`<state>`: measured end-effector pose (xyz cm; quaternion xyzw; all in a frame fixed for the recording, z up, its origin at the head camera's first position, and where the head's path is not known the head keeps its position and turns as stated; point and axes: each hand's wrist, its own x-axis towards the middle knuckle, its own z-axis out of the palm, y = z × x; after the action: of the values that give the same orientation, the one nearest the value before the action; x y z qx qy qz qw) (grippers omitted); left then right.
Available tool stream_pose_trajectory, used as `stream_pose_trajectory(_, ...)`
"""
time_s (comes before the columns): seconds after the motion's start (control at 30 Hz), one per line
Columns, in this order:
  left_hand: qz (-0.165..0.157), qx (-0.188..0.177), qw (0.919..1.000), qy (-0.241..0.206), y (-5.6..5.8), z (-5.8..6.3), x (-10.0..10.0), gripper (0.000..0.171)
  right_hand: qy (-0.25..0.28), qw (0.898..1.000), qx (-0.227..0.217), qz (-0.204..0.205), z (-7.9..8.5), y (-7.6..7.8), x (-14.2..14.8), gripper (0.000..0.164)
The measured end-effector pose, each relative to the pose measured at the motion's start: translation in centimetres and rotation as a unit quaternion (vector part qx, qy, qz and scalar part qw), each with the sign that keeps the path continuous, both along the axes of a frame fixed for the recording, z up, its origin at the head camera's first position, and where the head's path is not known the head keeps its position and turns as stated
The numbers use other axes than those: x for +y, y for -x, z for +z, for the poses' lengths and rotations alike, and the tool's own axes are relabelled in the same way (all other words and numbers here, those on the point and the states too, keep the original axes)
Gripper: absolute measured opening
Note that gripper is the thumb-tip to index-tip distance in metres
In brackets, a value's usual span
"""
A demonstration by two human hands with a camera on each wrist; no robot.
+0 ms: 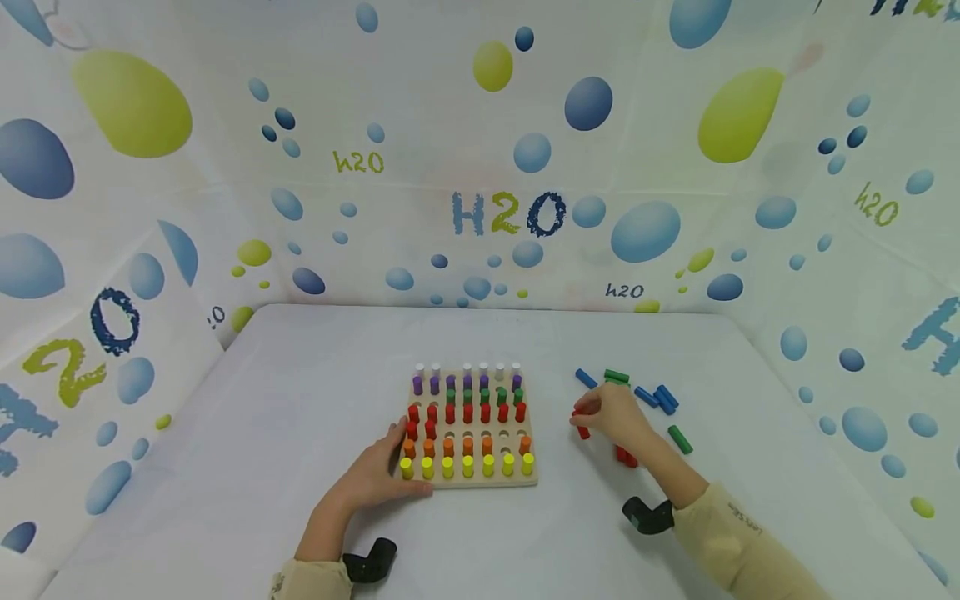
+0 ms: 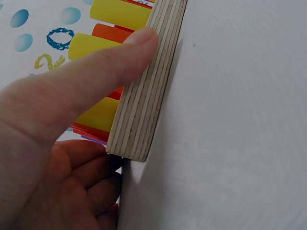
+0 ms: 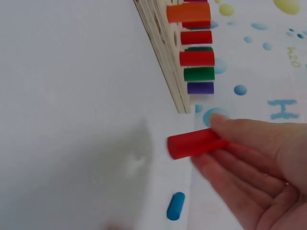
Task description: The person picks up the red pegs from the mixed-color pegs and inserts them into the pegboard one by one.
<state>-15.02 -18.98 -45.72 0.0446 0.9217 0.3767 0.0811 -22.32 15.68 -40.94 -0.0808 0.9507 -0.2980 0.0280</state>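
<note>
A square wooden pegboard [image 1: 471, 485] lies on the table, with rows of white, purple, green, red, orange and yellow pegs upright in it. Several holes in its second red row and one in the orange row show bare. My left hand [image 1: 377, 468] grips the board's near left corner. In the left wrist view the thumb [image 2: 139, 45] lies on the plywood edge and the other fingers bend by the corner. To the right of the board, my right hand [image 1: 618, 414] pinches a red peg [image 3: 194, 143] between thumb and fingers.
Loose blue pegs [image 1: 665, 398], green pegs [image 1: 680, 439] and red pegs [image 1: 626, 456] lie around the right hand. A black wrist device [image 1: 371, 561] sits at the left wrist and another black wrist device [image 1: 648, 515] at the right. A patterned backdrop [image 1: 420, 183] stands behind the white table [image 1: 300, 375].
</note>
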Motion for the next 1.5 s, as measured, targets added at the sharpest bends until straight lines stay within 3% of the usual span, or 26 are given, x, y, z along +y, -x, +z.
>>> stream_pose_trajectory(0.27,0.0,0.0,1.0,0.0,0.0,0.1,0.0,0.114,0.149,0.987,0.054,0.003,-1.3,-0.3,-0.9,0.021)
stream_pose_trajectory(0.53,-0.001,0.001,1.0,-0.002,0.0,0.0,0.0,0.115,0.212,0.973,0.088,0.023,-1.4,-0.5,-2.6,0.02)
stream_pose_trajectory(0.93,-0.002,-0.002,1.0,-0.001,0.0,0.0,-0.1,0.114,0.237,0.967,0.057,0.077,-1.6,-0.7,-7.3,0.018)
stream_pose_trajectory(1.23,-0.007,-0.001,1.0,-0.003,0.2,-0.1,0.2,0.112,0.219,0.969,0.012,0.114,-2.2,-0.4,-10.6,0.016)
stream_pose_trajectory(1.5,-0.004,-0.002,1.0,-0.002,0.1,-0.3,-0.2,0.113,0.225,0.964,-0.004,0.143,-2.2,-0.1,-13.5,0.015)
